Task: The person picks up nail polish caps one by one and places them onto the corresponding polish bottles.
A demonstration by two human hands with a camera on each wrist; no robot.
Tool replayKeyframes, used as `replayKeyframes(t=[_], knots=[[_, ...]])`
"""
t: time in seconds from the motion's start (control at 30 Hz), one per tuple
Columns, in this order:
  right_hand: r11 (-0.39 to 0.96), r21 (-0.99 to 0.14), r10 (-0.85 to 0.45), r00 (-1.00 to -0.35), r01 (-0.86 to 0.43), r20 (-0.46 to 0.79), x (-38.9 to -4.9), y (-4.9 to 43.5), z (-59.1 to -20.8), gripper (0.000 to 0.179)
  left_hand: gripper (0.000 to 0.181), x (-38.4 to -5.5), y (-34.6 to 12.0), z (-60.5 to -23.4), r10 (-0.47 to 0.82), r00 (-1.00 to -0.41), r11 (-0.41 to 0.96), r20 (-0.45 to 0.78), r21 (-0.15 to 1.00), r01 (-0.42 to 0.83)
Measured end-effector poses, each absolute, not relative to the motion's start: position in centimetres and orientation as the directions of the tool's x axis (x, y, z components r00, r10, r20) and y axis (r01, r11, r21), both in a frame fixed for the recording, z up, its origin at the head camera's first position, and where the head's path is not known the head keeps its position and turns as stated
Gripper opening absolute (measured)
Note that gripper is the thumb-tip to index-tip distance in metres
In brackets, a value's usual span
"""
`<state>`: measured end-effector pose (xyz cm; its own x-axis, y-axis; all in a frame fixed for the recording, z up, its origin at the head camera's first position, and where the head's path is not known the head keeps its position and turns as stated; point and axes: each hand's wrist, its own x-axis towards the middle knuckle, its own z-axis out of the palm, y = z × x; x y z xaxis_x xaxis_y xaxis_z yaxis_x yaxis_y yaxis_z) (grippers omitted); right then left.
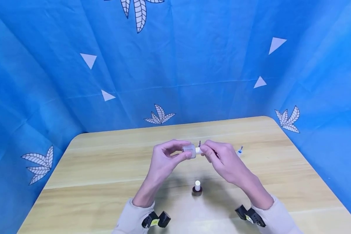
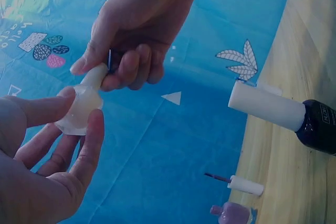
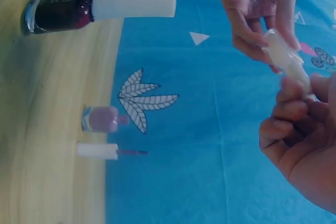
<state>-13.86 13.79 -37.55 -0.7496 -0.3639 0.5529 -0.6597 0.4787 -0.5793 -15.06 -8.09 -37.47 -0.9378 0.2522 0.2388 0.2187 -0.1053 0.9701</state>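
Note:
My left hand (image 1: 163,159) holds a pale, milky nail polish bottle (image 1: 189,151) tilted on its side above the table, between thumb and fingertips. Its white cap (image 1: 198,150) points right, where my right hand (image 1: 222,159) pinches it between thumb and curled fingers. Bottle and cap meet in line in the left wrist view. Below the hands, a dark red nail polish bottle (image 3: 63,10) with a long white cap (image 3: 136,4) stands upright on the table.
On the wooden table (image 1: 105,169), an uncapped lilac nail polish bottle (image 3: 103,119) stands beside its white brush cap (image 3: 97,150), brush upward. Right of my hands is another white cap with a blue-tipped brush (image 1: 240,151). A blue patterned cloth (image 1: 193,65) hangs around the table.

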Motion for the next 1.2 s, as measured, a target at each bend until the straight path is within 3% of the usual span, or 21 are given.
replayKeyframes(t=[0.1, 0.23, 0.37, 0.47, 0.7, 1.0, 1.1, 1.2], knots=[[0.456, -0.577, -0.366, -0.733, -0.678, 0.573, -13.8, 14.0, -37.3, 0.009, 0.025, -15.0, -8.1, -37.7, 0.248, -0.948, -0.115, 0.198, 0.978, 0.174], [0.424, -0.512, -0.395, -0.662, -0.747, 0.637, -13.8, 14.4, -37.2, 0.020, 0.026, -15.0, -8.2, -37.9, 0.264, -0.953, -0.148, 0.150, 0.982, 0.114], [0.430, -0.387, -0.436, -0.563, -0.816, 0.702, -14.0, 14.4, -37.5, 0.014, 0.027, -15.1, -8.2, -38.0, 0.292, -0.948, -0.186, 0.130, 0.980, 0.077], [0.449, -0.325, -0.449, -0.524, -0.832, 0.723, -14.1, 14.3, -37.8, 0.023, 0.028, -15.1, -8.2, -38.1, 0.300, -0.946, -0.188, 0.122, 0.980, 0.067], [0.474, -0.450, -0.414, -0.643, -0.756, 0.644, -13.8, 13.9, -38.1, 0.008, 0.027, -15.0, -8.1, -38.0, 0.262, -0.950, -0.116, 0.168, 0.983, 0.142], [0.495, -0.625, -0.330, -0.796, -0.604, 0.508, -13.8, 13.7, -38.2, 0.012, 0.025, -15.1, -8.0, -38.1, 0.234, -0.941, -0.071, 0.244, 0.970, 0.234], [0.476, -0.604, -0.345, -0.767, -0.640, 0.541, -14.2, 13.7, -38.1, 0.011, 0.024, -15.3, -8.0, -38.0, 0.226, -0.947, -0.059, 0.228, 0.974, 0.220], [0.463, -0.512, -0.375, -0.683, -0.724, 0.626, -14.5, 13.8, -38.1, 0.021, 0.024, -15.6, -8.2, -38.0, 0.227, -0.953, -0.037, 0.201, 0.980, 0.197]])
